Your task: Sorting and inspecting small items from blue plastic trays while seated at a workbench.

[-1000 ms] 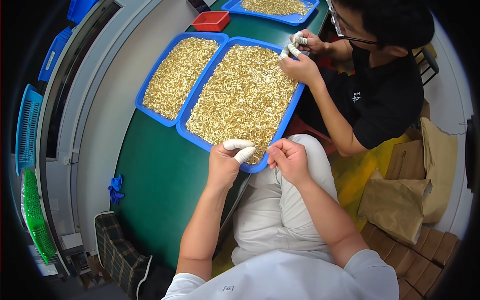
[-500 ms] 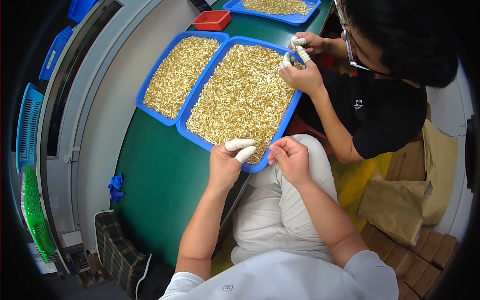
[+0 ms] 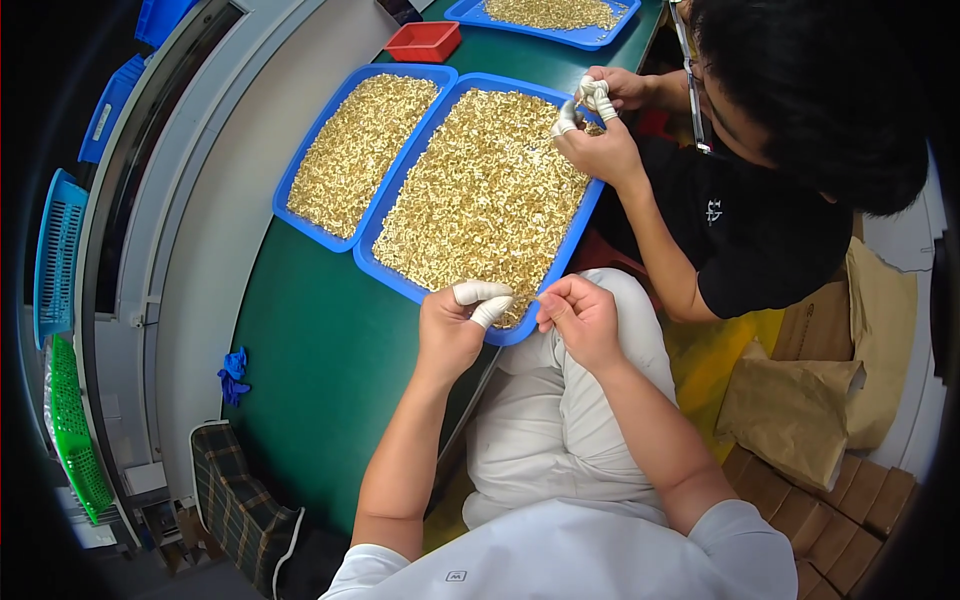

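My left hand [image 3: 452, 326] is over the near corner of a large blue tray [image 3: 388, 279], its thumb and a finger in white finger cots and pinched together. The tips sit against the heaped small gold-coloured metal pieces [image 3: 475, 185], so whatever they hold is too small to make out. Beside it, just across a narrow gap, my right hand [image 3: 583, 322] is bare and closed in a pinch at the tray's right rim. What lies between its fingertips is too tiny to tell.
A second blue tray [image 3: 284, 192] of similar pieces adjoins on the left. At the far end are a red bin [image 3: 424, 42] and another blue tray [image 3: 590, 40]. A co-worker's cot-covered hands [image 3: 612, 150] work over the far right corner. Crumpled blue gloves [image 3: 233, 375] lie on the green table [image 3: 310, 340].
My hands stay almost in place, with only a slight shift of the left fingers. The co-worker's head leans a little farther down and right, and their hands move slightly.
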A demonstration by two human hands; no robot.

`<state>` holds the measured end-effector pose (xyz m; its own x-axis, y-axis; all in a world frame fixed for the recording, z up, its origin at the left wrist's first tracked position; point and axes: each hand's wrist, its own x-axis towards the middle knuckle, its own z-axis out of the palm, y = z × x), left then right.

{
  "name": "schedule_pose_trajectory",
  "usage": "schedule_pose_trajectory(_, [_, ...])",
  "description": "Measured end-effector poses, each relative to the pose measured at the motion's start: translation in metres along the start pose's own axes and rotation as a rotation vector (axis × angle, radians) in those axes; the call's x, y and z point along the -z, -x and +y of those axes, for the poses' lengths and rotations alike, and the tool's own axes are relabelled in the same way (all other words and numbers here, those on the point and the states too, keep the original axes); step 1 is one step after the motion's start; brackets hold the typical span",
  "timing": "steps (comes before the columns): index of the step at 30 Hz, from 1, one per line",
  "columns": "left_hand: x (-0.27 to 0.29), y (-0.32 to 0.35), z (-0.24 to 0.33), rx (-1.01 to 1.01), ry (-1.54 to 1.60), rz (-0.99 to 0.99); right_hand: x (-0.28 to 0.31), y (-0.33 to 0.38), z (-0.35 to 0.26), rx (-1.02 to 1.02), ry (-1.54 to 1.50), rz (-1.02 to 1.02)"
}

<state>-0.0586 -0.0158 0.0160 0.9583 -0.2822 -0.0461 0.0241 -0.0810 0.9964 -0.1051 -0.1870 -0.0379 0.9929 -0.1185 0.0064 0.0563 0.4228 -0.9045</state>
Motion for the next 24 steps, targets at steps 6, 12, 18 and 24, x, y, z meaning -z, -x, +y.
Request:
schedule_pose_trajectory(6, [0.004,-0.001,0.0,0.069,-0.013,-0.024,-0.002,0.001,0.001,0.037,0.032,0.008])
schedule_pose_trajectory(12, [0.008,-0.002,-0.002,-0.051,-0.1,-0.096,0.004,0.001,-0.002,-0.054,0.053,-0.072])
schedule_pose_trajectory(18, [-0.002,0.0,0.002,0.117,0.005,0.017,-0.004,0.002,0.006,0.198,0.161,0.026])
schedule_pose_trajectory(24, [0.003,0.0,0.006,0.017,-0.065,-0.066,0.002,0.005,-0.003,0.032,0.131,-0.057])
